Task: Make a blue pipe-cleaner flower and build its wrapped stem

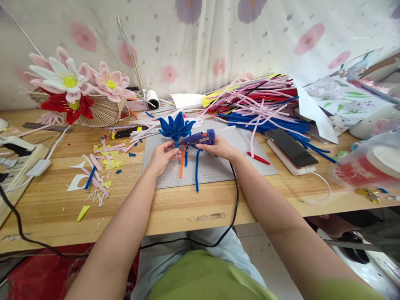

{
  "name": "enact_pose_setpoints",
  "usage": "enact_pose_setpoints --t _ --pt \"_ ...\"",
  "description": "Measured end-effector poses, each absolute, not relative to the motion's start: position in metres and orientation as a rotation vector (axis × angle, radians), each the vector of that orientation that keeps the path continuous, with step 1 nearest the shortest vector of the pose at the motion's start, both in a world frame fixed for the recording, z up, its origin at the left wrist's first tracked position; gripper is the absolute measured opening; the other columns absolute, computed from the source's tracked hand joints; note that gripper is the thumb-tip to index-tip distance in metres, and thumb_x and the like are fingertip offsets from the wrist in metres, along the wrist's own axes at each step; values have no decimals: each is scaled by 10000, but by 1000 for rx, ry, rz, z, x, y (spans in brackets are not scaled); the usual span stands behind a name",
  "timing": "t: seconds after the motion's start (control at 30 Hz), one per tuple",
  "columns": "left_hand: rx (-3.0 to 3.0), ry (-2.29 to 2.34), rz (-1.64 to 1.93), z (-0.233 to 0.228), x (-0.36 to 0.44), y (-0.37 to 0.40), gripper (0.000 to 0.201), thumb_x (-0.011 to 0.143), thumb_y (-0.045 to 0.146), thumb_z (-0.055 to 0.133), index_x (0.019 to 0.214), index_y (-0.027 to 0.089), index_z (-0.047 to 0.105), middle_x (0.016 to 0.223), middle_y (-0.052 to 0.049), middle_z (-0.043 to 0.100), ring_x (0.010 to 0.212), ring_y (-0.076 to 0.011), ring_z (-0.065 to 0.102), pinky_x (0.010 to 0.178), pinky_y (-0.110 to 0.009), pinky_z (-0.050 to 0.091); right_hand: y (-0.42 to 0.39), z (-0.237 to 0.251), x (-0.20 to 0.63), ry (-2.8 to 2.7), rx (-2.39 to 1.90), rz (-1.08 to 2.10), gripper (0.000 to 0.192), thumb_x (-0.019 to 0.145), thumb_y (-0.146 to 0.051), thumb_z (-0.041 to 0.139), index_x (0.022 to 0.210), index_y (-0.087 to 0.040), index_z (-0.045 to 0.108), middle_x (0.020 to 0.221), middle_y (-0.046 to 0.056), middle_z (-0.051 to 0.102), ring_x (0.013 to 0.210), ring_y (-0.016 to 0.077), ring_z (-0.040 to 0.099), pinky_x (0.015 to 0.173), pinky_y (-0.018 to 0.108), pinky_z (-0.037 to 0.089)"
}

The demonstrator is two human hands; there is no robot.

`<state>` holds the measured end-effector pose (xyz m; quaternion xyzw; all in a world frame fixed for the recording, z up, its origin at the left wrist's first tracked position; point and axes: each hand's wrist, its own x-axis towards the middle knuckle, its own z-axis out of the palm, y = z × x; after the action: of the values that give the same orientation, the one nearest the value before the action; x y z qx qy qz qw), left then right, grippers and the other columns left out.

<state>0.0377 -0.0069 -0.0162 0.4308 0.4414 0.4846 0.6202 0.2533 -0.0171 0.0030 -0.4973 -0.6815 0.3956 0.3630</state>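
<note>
My left hand [164, 157] is closed round the lower end of a blue pipe-cleaner flower [176, 126], which stands upright with its petals spread. In my right hand [220, 148] is a purple hot glue gun [199, 137], lying nearly level and pointing left. Its nozzle is close to the flower's base; whether it touches I cannot tell. Under the hands lies a grey cutting mat [168, 180]. On it are a loose blue pipe cleaner [197, 172] and an orange stick [182, 163]. The fingers of my right hand are partly hidden behind the gun.
A heap of pink, red and blue pipe cleaners [251, 99] lies behind the mat. Finished flowers [69, 80] stand at the back left, with scraps [98, 172] in front. On the right are a red pen [258, 158], a phone [291, 146] and a bagged cup [379, 164]. The gun's black cord [237, 197] hangs over the table edge.
</note>
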Motion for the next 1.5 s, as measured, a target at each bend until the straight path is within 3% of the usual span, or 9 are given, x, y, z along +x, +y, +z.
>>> enact_pose_setpoints --t 0.13,0.37,0.57,0.73,0.9,1.0,1.13,1.33,1.5 --pt "993 1002 1129 -17 37 -6 352 632 43 663 964 94 559 756 -3 591 632 -112 632 673 -327 562 -18 4 255 -1767 -1346 1005 446 634 -537 639 889 -172 648 741 16 634 677 151 542 660 297 437" --pt "975 1005 1122 -16 38 -7 359 626 51 670 965 89 557 729 -13 604 626 -115 629 672 -323 554 -16 3 249 -1733 -1283 970 463 640 -543 629 922 -176 639 855 36 655 791 167 572 748 310 442" --pt "992 985 1126 -15 38 -7 340 609 64 687 927 104 575 794 -16 599 641 -111 626 704 -348 551 -20 4 253 -1748 -1356 1025 447 596 -562 650 826 -178 629 575 -4 556 635 146 524 612 289 425" --pt "945 982 1140 -16 37 -6 321 619 47 670 919 107 574 730 3 596 639 -115 627 707 -345 548 -24 14 257 -1613 -1337 1058 425 618 -575 630 749 -172 595 583 -5 534 546 105 463 529 262 385" --pt "887 912 1168 -13 33 -5 263 624 63 672 866 133 596 714 10 607 644 -97 614 701 -302 536 -20 17 288 -1339 -1378 855 444 667 -618 545 687 -176 583 625 15 565 492 83 428 475 246 377" --pt "865 864 1226 -10 30 -5 232 623 81 675 836 146 610 719 11 606 648 -82 602 709 -273 523 -13 6 311 -1208 -1531 651 458 650 -617 547 725 -171 619 670 44 614 540 117 492 517 268 416" --pt "884 857 1285 -9 27 -4 233 611 100 683 829 143 613 720 14 593 644 -78 592 710 -277 518 -3 -15 325 -1234 -1825 467 499 590 -591 604 784 -133 651 743 101 656 719 228 591 665 357 445" --pt "866 909 1379 -12 25 -2 256 592 101 693 822 142 587 699 29 552 636 -83 591 706 -292 521 -3 -14 326 -1404 -2025 285 631 542 -680 593 892 -156 622 845 132 642 838 284 584 720 412 430" --pt "810 920 1430 -13 23 0 231 614 88 671 815 144 573 725 26 550 653 -77 594 717 -281 525 -29 25 338 -1572 -2203 99 460 509 -633 665 646 -207 557 715 120 596 759 297 559 645 433 414"
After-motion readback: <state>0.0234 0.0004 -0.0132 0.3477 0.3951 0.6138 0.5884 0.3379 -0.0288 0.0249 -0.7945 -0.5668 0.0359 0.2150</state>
